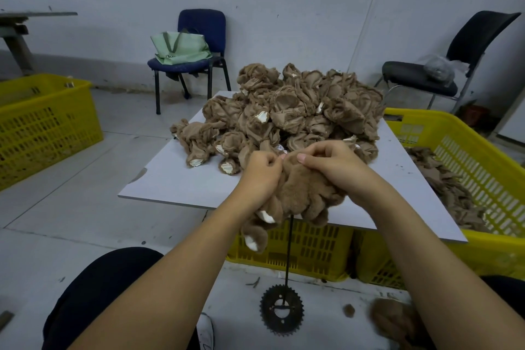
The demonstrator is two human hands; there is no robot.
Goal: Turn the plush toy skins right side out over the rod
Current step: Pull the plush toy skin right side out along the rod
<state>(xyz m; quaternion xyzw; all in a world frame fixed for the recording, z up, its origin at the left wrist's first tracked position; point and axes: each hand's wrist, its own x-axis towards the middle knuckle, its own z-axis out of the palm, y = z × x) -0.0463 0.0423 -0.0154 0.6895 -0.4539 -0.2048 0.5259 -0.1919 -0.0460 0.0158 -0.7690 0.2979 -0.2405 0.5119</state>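
A yellow crate (42, 122) sat on the floor at the far left, with a blue chair (199, 45) carrying a green bag (181, 48) behind it. Moving inward, the left hand (262, 172) had its fingers curled and pinching the top edge of the plush skin (301, 193), which was bunched at the near edge of the desk (176, 176) between both hands. That skin already showed its furry side, with white-tipped limbs hanging below the left wrist. Directly beneath it the rod (289, 250) ran straight down to a toothed sprocket base (281, 310) on the floor, so the rod's long axis stood upright and the skin sat over its top; the tip itself was hidden inside the fabric. The right hand (332, 162) gripped the skin's other side, thumb on top and fingers curled in, about level with the left. Both hands were equally close, so the coming pull would likely go downward along the rod. Behind them the pile of inside-out skins (289, 111) covered the far desk, and another yellow crate (466, 162) with more fabric stood at the right.
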